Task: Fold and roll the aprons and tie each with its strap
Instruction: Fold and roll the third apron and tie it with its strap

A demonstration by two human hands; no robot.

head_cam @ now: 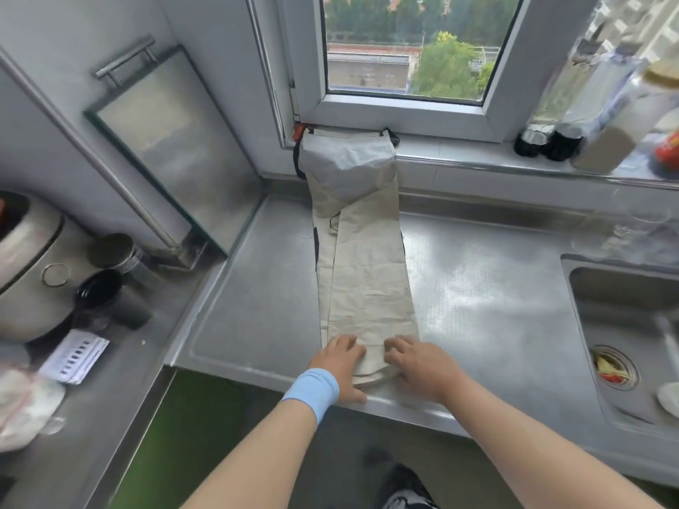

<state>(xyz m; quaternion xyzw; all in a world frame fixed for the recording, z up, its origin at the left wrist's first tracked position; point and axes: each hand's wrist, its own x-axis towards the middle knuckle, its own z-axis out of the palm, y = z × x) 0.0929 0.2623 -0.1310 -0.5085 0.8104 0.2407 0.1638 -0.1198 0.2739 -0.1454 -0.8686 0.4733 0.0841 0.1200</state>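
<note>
A beige apron [367,273] lies folded into a long narrow strip on the steel counter [477,299], running from the front edge up to the window sill. Its far end drapes over the sill, where a black strap [297,159] hangs at the left. My left hand [340,365], with a blue wristband, and my right hand [419,365] both grip the near end of the strip, which is curled over into a small fold between them.
A sink [624,325] with scraps in its drain lies at the right. Bottles [573,115] stand on the sill at the right. A rice cooker [25,266], dark cups [106,284] and a framed board [161,148] crowd the left side.
</note>
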